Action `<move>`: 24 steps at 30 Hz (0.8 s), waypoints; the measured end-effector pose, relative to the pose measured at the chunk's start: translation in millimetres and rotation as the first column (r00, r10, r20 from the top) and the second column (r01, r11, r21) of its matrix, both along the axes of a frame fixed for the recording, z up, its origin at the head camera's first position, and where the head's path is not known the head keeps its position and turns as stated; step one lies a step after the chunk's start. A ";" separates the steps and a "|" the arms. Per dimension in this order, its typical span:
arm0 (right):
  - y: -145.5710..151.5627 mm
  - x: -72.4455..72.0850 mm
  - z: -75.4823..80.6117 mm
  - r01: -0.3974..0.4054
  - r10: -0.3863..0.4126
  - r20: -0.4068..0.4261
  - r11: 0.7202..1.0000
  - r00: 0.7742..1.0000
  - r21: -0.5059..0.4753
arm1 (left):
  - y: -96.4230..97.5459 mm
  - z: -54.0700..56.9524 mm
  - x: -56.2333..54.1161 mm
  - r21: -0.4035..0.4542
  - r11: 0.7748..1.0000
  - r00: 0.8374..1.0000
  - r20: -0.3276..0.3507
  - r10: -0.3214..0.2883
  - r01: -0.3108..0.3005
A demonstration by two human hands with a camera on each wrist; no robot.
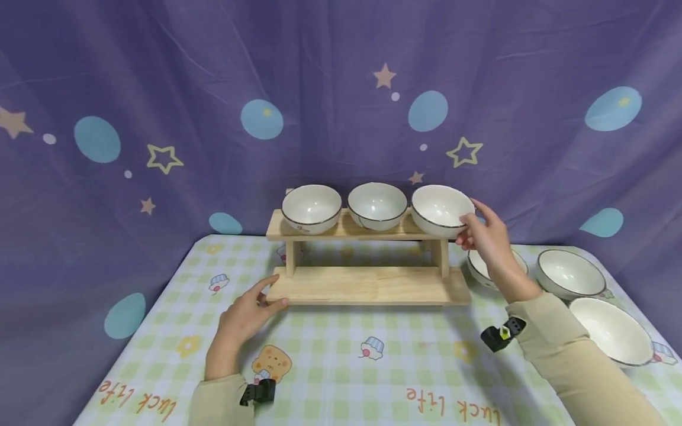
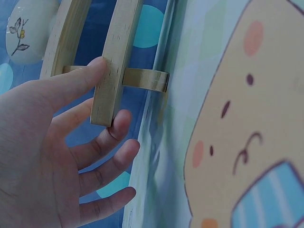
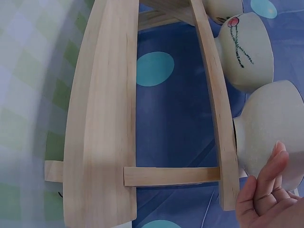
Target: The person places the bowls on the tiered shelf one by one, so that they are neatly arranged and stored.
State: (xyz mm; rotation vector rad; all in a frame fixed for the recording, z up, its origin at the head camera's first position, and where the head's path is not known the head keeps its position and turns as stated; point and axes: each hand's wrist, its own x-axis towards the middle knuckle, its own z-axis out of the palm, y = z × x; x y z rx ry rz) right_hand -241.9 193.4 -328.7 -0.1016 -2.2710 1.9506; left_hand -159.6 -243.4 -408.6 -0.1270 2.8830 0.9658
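A two-tier wooden rack (image 1: pixel 367 286) stands on the table. Its upper tier bears three white, dark-rimmed bowls: a left bowl (image 1: pixel 311 204), a middle bowl (image 1: pixel 377 201) and a right bowl (image 1: pixel 439 204). My right hand (image 1: pixel 492 242) grips the right bowl by its right side, thumb at the rim and fingers against the outside. From the right wrist view, that bowl's foot meets the upper board (image 3: pixel 221 114). At the lower tier's left end, my left hand (image 1: pixel 242 316) pinches the board (image 2: pixel 114 71) between thumb and index finger, the other fingers spread loosely.
Right of the rack are three more bowls: a small bowl (image 1: pixel 479 269) partly behind my right forearm, a second bowl (image 1: pixel 570 272), and a wider bowl (image 1: pixel 613 331) nearer me. A checked cloth (image 1: pixel 330 367) covers the table. A purple curtain (image 1: pixel 330 71) hangs close behind the rack.
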 end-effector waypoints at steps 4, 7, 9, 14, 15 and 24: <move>0.3 0.5 1.7 0.003 -0.003 -0.001 1.000 1.000 0.004 | 0.8 0.1 -0.1 0.008 1.000 1.000 -0.002 -0.007 0.007; 0.4 1.2 1.3 -0.008 0.008 -0.001 1.000 1.000 -0.001 | 0.1 0.1 -0.1 0.004 1.000 1.000 0.000 -0.003 0.003; 1.1 2.1 -0.2 -0.020 0.020 -0.006 1.000 1.000 -0.007 | -0.7 0.1 0.0 0.000 1.000 1.000 0.003 -0.001 0.001; 5.8 7.1 -3.1 -0.071 0.070 -0.033 0.997 0.997 -0.017 | -1.3 -0.1 -0.3 0.000 1.000 1.000 -0.003 -0.003 0.003; 7.1 8.4 -3.8 -0.084 0.084 -0.038 0.996 0.996 -0.016 | -1.1 0.0 -0.5 0.000 1.000 1.000 -0.004 -0.004 0.004; 21.4 19.5 -14.7 -0.155 0.152 -0.098 0.988 0.983 -0.025 | 0.5 0.4 0.1 0.001 1.000 1.000 0.000 -0.003 0.003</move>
